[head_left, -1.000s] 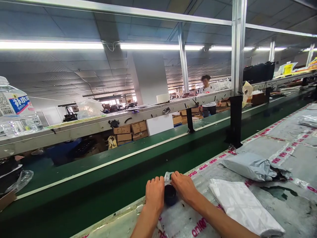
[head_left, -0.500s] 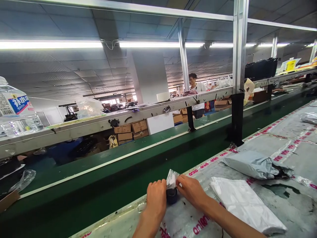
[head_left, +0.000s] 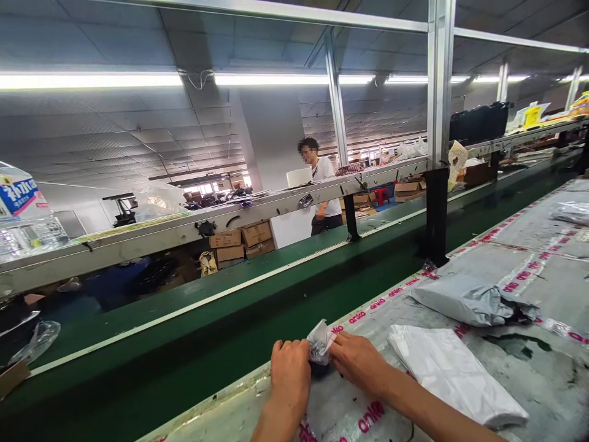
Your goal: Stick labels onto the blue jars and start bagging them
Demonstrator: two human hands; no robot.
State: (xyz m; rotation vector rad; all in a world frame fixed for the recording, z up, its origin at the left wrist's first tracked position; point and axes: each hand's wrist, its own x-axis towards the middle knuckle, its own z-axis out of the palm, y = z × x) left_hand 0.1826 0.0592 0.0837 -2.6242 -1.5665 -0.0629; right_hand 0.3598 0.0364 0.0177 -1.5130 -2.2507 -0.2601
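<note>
My left hand (head_left: 291,371) and my right hand (head_left: 356,362) are both closed on a small clear plastic bag (head_left: 321,341), one at each side of it. Just below the bag, a dark rounded item (head_left: 319,370) shows between the hands; whether it is inside the bag I cannot tell. Beside my right forearm lies a stack of flat white bags (head_left: 455,374). A grey plastic mailer (head_left: 464,299) with a crumpled dark end rests behind that stack.
The worktable (head_left: 368,393) is covered in film with pink-printed tape. Beyond its edge runs a green conveyor belt (head_left: 257,307), with a dark-based metal post (head_left: 437,215) beside it. A shelf (head_left: 257,209) carries a bottle (head_left: 23,202). Cardboard boxes (head_left: 242,238) and a person (head_left: 324,184) are farther back.
The plastic bag has come down over more of the dark item, with my hands still at its sides. The person in the background has moved left. The view has shifted slightly.
</note>
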